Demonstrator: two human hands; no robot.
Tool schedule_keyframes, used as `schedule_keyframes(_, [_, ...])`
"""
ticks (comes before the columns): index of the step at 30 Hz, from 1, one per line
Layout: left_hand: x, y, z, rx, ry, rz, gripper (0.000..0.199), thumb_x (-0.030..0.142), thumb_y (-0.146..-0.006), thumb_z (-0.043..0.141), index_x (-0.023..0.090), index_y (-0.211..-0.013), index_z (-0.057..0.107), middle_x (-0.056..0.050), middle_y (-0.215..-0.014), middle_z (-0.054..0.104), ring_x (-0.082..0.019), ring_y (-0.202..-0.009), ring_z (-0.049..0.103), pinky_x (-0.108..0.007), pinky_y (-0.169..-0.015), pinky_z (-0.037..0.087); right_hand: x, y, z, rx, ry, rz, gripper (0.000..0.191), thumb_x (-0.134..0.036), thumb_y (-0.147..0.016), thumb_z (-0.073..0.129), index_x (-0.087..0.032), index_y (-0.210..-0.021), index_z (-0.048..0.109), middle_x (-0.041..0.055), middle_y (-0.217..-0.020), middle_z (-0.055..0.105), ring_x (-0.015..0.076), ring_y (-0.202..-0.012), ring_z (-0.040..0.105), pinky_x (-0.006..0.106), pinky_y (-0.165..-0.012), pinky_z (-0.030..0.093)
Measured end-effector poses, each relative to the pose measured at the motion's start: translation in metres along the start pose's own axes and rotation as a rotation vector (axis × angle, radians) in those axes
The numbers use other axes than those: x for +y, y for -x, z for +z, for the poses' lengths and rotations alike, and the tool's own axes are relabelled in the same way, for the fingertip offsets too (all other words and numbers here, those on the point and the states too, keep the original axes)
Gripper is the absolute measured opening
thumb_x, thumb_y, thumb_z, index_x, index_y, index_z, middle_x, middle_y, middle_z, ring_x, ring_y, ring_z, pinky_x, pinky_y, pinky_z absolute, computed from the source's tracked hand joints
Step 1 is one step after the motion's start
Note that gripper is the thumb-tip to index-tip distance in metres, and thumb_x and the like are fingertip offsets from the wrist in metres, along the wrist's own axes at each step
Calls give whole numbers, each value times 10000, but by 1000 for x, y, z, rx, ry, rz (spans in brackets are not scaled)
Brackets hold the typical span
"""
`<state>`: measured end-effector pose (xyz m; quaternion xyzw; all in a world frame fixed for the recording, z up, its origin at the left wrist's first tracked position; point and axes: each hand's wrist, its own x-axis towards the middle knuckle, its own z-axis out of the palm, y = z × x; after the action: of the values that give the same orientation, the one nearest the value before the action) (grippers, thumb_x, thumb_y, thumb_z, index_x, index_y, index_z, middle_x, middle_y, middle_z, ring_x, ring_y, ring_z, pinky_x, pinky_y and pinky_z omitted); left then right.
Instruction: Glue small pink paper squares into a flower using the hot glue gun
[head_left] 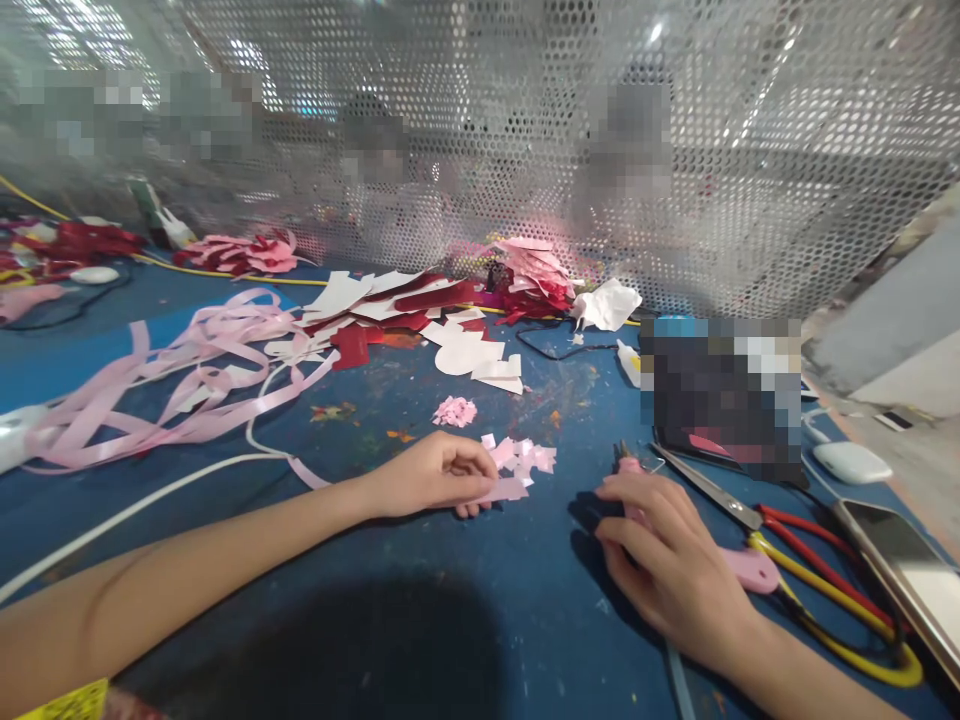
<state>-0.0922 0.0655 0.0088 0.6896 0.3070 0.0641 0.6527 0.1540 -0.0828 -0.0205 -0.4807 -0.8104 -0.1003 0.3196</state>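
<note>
My left hand (454, 472) is closed, pinching the end of a pink ribbon (508, 490) low over the blue table. Just beyond its fingers lies a loose cluster of small cut pink ribbon pieces (517, 457). A small heap of finer pink bits (454, 411) sits farther back. On the right, my right hand (664, 555) curls its fingers over a pink-handled tool (750, 570) with a dark, narrow tip pointing away from me. The palm hides most of that tool, so its exact kind is unclear.
Large scissors (709, 485) with red and yellow handles lie right of my right hand, near a phone (900, 570). Tangled pink ribbon (202, 395) and a white cable (142, 510) cover the left. Paper pieces (469, 355) lie before a perforated metal screen (480, 130).
</note>
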Motion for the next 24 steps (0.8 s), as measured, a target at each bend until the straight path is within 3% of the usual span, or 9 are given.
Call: schedule_keyframes(24, [2, -3, -5, -44, -44, 8, 203, 327, -779, 681, 137, -799, 612, -8, -702, 659, -92, -602, 623, -196, -587, 517, 1, 0, -2, -21, -2, -2, 175, -50, -811, 522, -192, -901, 568, 88, -1050, 600, 224, -1032, 557, 446, -891, 462])
